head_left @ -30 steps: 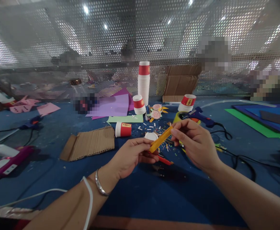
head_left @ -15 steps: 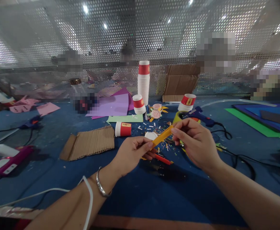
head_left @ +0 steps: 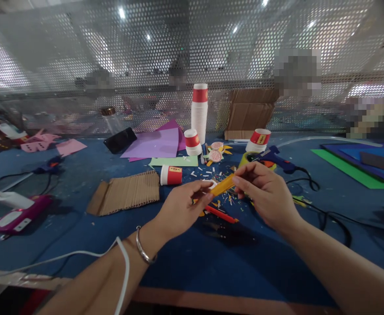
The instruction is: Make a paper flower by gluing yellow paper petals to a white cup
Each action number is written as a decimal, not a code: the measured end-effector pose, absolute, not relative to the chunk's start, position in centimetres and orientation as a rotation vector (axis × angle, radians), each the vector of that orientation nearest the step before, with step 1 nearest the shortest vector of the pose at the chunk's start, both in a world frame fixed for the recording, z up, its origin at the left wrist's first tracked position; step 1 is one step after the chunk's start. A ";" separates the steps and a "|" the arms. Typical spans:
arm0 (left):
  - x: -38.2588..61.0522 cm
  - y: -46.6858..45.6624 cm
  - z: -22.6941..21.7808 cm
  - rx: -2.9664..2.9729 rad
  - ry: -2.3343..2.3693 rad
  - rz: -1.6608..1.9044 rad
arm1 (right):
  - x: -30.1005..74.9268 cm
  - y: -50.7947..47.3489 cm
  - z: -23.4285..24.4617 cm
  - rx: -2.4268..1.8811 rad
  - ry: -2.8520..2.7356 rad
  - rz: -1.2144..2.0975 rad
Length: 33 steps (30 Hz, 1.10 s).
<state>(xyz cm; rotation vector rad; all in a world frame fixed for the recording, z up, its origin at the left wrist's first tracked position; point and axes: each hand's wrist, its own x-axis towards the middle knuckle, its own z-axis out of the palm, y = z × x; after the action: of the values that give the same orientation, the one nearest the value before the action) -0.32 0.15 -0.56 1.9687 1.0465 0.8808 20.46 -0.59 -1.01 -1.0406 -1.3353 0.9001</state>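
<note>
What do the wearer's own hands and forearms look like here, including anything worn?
The left hand and right hand are ungloved, and no sleeve shows on either arm. A shiny silver bangle circles the left wrist; the right wrist shows nothing worn. A white cable crosses the left forearm.

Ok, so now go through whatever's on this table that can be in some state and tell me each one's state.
Yellow strip: slanted, held between both hands
Left hand: pinching one end
Right hand: pinching the other end
Nearest cup: on its side
Cup stack: standing, nested
Bottle: capped
Glue gun: lying down; hot or cold, can't tell
Front cardboard: lying down
Back cardboard: propped up
</note>
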 end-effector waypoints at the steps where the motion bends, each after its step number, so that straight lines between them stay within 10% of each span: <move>1: -0.1 -0.1 -0.5 2.026 1.036 0.917 | 20.3 -0.7 -0.9 -1.057 -1.378 0.891; 33: 0.5 -1.2 0.5 1.320 0.836 0.725 | 19.7 -1.5 -0.1 -1.050 -1.648 1.085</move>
<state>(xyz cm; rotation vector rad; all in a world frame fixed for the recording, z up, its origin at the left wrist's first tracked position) 0.51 -1.20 0.48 1.3205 0.8361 0.7246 19.74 -1.52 -0.07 -1.0496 -1.6485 1.0850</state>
